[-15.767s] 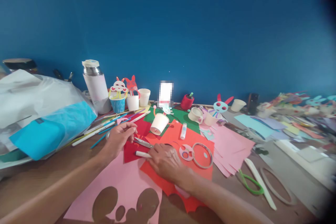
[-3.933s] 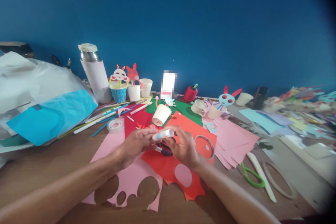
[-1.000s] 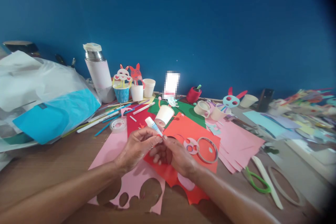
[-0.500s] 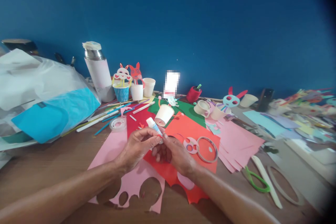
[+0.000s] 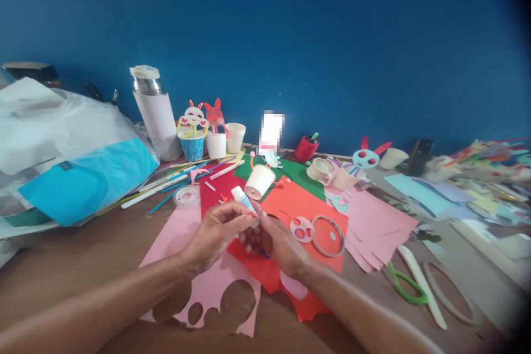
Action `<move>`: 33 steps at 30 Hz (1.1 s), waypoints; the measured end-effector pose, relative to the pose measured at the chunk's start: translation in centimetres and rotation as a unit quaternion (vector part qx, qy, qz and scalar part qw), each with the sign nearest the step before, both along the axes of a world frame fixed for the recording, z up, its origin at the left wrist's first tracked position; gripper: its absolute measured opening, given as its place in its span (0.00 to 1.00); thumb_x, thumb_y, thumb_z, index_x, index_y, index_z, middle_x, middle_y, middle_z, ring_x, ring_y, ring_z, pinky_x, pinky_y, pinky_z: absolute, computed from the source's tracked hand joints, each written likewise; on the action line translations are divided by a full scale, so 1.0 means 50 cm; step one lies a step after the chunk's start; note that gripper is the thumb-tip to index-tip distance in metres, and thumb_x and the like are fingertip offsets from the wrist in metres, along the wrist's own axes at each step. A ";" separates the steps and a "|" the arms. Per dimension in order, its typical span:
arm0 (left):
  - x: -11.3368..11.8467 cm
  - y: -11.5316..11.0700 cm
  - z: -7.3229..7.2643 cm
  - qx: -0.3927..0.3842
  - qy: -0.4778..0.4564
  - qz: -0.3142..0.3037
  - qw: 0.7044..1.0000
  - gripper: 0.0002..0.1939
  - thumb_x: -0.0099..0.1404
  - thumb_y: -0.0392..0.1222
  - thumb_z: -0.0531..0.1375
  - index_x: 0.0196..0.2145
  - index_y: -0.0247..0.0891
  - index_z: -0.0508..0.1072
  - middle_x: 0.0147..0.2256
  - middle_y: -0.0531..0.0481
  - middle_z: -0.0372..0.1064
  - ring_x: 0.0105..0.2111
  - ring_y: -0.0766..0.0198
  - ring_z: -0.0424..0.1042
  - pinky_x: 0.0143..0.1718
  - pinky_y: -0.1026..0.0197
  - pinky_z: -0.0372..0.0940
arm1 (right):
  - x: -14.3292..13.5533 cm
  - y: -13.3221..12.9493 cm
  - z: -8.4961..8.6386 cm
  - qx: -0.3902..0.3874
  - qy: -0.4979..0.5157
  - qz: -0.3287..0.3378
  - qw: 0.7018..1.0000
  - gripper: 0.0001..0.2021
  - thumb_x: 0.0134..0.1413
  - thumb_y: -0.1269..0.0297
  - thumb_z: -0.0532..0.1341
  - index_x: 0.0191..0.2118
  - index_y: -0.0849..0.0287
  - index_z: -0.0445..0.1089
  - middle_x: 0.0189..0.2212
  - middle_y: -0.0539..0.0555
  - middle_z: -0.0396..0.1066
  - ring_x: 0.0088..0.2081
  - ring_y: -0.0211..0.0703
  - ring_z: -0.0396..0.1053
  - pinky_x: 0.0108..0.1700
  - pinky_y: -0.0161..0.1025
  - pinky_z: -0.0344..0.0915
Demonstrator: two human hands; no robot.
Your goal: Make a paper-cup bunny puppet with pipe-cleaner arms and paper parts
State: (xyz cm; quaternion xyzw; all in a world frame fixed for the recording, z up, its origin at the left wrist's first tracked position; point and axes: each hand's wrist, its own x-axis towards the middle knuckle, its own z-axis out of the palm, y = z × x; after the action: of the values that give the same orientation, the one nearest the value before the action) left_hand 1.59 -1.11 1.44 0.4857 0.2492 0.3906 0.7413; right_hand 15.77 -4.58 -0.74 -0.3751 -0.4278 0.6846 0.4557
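Observation:
My left hand point(image 5: 219, 229) and my right hand point(image 5: 276, 240) meet over the coloured paper, fingertips close together. Between them a small white and light-blue glue tube point(image 5: 244, 199) slants up to the left, its lower end going into my right hand's grip. My left thumb and index finger pinch a tiny red piece point(image 5: 253, 214), partly covered by the fingers. Under my right fingers a dark blue bit shows, too small to name. Just beyond the tube, a white paper cup point(image 5: 260, 181) lies tilted.
Pink paper point(image 5: 176, 238) with cut-out holes and an orange sheet point(image 5: 286, 199) lie below. A tape roll point(image 5: 186, 197) is left; a ring point(image 5: 328, 236) and green-handled scissors point(image 5: 409, 285) are right. Cups with paper animals point(image 5: 193, 146) and a flask point(image 5: 155, 116) stand at the back.
My right fingers have shifted slightly around the tube's lower end, and a dark blue bit now shows beneath them. Both arms and the other objects stay nearly where they were.

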 end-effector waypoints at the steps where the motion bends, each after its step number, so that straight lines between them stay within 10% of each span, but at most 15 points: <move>1: 0.000 -0.001 0.000 0.001 -0.001 -0.004 1.000 0.04 0.56 0.38 0.59 0.25 0.35 0.69 0.19 0.53 0.68 0.18 0.67 0.67 0.21 0.63 0.63 | 0.001 0.001 0.001 0.002 -0.001 0.009 1.000 0.24 0.54 0.44 0.49 0.30 0.62 0.66 0.22 0.52 0.65 0.23 0.34 0.62 0.25 0.32 0.55; 11: -0.003 0.001 -0.005 -0.008 0.007 0.037 0.999 0.03 0.54 0.36 0.62 0.24 0.36 0.71 0.25 0.54 0.70 0.25 0.70 0.68 0.29 0.67 0.64 | -0.009 0.006 -0.009 0.062 -0.118 -0.097 0.986 0.17 0.42 0.51 0.63 0.26 0.61 0.62 0.19 0.45 0.58 0.20 0.30 0.53 0.23 0.31 0.50; 19: -0.003 0.002 0.001 0.006 0.000 0.006 1.000 0.04 0.56 0.38 0.60 0.25 0.36 0.69 0.23 0.54 0.69 0.22 0.67 0.68 0.27 0.63 0.63 | 0.005 0.002 0.010 0.092 -0.139 -0.028 0.986 0.22 0.57 0.48 0.48 0.26 0.61 0.67 0.20 0.50 0.62 0.23 0.33 0.57 0.25 0.33 0.54; 33: -0.005 0.015 0.000 -0.003 0.024 0.054 0.998 0.06 0.54 0.39 0.61 0.22 0.35 0.69 0.29 0.52 0.70 0.27 0.68 0.66 0.31 0.65 0.60 | 0.001 0.005 0.000 0.152 -0.271 -0.133 0.941 0.11 0.50 0.56 0.59 0.30 0.60 0.65 0.21 0.47 0.63 0.22 0.32 0.57 0.24 0.31 0.53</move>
State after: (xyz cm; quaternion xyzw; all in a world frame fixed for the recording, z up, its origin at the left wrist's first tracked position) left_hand 1.32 -0.35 1.45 0.4784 0.2938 0.4181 0.7142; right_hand 15.85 -4.32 -0.77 -0.5263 -0.5802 0.4173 0.4607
